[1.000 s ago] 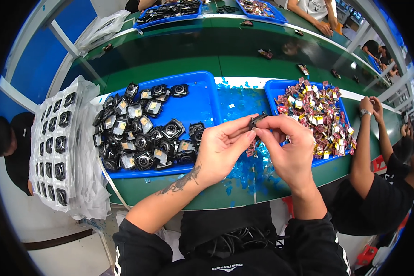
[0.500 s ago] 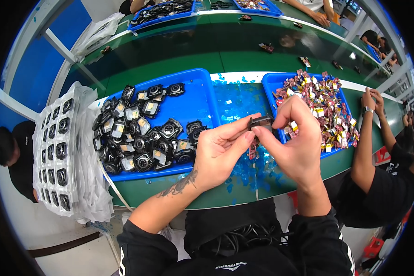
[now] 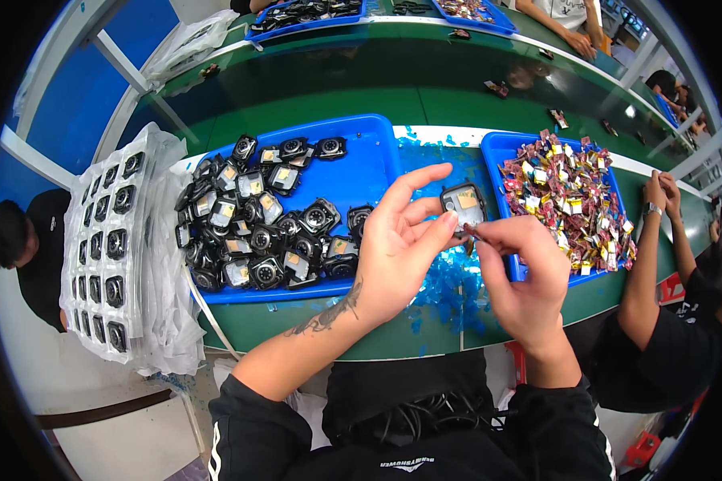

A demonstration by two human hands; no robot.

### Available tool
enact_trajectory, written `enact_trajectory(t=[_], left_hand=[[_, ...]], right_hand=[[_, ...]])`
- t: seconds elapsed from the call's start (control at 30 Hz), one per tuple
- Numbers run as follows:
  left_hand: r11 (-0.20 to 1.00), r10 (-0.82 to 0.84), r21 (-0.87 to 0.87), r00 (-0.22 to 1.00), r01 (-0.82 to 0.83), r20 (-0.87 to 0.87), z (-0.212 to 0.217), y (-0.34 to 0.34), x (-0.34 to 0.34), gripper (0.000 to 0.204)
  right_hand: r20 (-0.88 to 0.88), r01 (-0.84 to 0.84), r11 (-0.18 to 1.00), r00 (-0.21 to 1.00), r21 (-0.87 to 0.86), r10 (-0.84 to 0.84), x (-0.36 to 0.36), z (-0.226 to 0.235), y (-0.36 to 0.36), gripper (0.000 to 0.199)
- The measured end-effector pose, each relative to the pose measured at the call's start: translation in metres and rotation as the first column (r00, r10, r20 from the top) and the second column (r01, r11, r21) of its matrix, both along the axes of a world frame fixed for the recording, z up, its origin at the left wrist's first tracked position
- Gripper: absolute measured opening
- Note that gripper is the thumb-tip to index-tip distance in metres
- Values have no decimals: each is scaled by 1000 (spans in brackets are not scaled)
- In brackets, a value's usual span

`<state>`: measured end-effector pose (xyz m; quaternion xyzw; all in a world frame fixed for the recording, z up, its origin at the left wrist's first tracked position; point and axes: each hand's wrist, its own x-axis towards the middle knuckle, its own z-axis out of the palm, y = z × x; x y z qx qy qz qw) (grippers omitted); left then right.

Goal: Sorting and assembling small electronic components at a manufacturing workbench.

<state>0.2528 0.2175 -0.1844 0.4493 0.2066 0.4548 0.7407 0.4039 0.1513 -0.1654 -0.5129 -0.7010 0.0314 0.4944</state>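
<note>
against the earlier frame, the module, right of centre, has turned from near edge-on to show its grey face. the left hand is partly curled, thumb and fingers holding the module's left edge, forefinger now raised clear. the right hand is pinched on a small dark red piece at the module's lower edge. centre-left, a blue tray holds black cases; at right, a second tray is heaped with red, white and yellow parts.
</note>
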Motion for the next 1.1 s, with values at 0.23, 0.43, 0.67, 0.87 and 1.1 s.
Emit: enact_trajectory(t=[0.23, 0.43, 0.67, 0.87, 1.1], left_hand=[[844, 220, 533, 948, -67, -230, -4, -3, -4, 29], [549, 371, 836, 889, 23, -268, 2, 6, -4, 36], [424, 496, 904, 824, 47, -275, -3, 4, -4, 29], [944, -45, 286, 923, 164, -381, -10, 2, -2, 18], [955, -83, 245, 942, 169, -325, -14, 4, 5, 19]], right_hand=[[-585, -253, 936, 808, -246, 64, 4, -1, -6, 16], [-741, -361, 887, 670, -289, 31, 18, 1, -6, 12], [-759, -440, 818, 651, -372, 5, 28, -1, -6, 9], [-749, -458, 828, 659, -324, 71, 30, -11, -10, 12], [-463, -122, 951, 886, -283, -23, 17, -17, -3, 23]])
